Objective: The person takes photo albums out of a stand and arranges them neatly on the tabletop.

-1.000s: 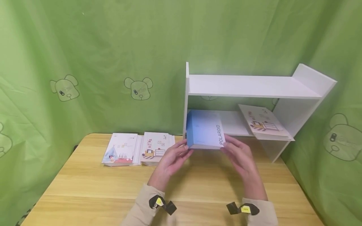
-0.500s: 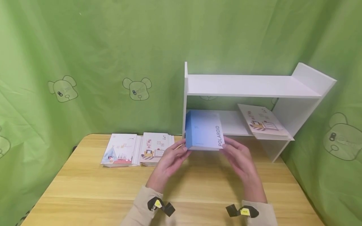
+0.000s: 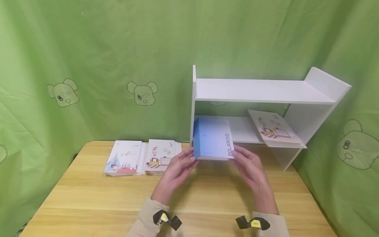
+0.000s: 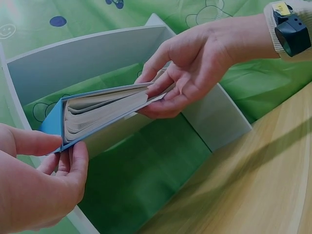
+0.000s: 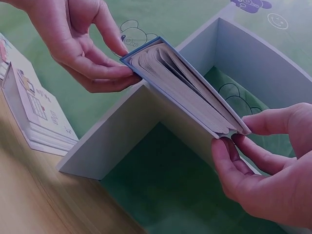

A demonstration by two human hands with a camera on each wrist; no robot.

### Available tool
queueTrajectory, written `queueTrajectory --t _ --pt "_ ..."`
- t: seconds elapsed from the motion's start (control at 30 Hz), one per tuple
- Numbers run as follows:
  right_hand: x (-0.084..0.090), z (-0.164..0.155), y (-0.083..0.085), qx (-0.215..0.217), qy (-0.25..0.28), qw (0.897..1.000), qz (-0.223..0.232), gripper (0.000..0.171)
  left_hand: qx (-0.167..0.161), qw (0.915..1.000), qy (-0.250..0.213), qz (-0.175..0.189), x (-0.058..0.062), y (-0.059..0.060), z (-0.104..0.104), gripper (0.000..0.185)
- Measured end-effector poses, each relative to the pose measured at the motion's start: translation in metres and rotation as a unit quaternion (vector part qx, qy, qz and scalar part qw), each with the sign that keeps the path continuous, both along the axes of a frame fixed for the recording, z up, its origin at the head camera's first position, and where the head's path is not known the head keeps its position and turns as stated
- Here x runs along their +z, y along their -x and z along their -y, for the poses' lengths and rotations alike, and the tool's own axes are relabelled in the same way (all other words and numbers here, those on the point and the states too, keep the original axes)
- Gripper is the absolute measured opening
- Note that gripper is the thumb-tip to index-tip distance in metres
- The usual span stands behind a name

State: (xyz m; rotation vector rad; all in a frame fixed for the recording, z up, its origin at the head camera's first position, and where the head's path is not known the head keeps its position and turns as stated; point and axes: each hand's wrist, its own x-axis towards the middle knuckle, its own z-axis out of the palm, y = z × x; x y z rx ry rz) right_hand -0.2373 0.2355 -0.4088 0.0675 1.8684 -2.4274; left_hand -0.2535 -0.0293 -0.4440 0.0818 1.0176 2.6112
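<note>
A thick book [image 3: 211,139] with a blue spine, a pale cover and the word POLAROID lies flat between both hands. It sits at the left front of the lower level of a white shelf unit [image 3: 260,90]. My left hand [image 3: 189,158] pinches its blue spine corner, thumb above and fingers below. In the left wrist view the same hand [image 4: 68,151] grips the book [image 4: 97,114]. My right hand [image 3: 236,153] pinches the open page-edge corner. The right wrist view shows that hand [image 5: 239,139] on the book [image 5: 185,87], pages slightly fanned.
Two stacks of illustrated booklets [image 3: 124,158] [image 3: 161,154] lie on the wooden table [image 3: 88,200] left of the shelf. Another booklet [image 3: 273,128] leans at the right of the lower shelf. Green cloth hangs behind and at both sides.
Both hands keep their hold. The book has edged slightly left and down at the shelf front.
</note>
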Motion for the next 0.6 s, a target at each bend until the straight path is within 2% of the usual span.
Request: queueTrajectory --t 0.6 --pt "-0.0043 0.0006 0.0005 0.009 -0.010 1.000 -0.014 0.052 0.015 0.9991 0.036 -0.016 -0.0092 -0.0030 0.0013 0.054"
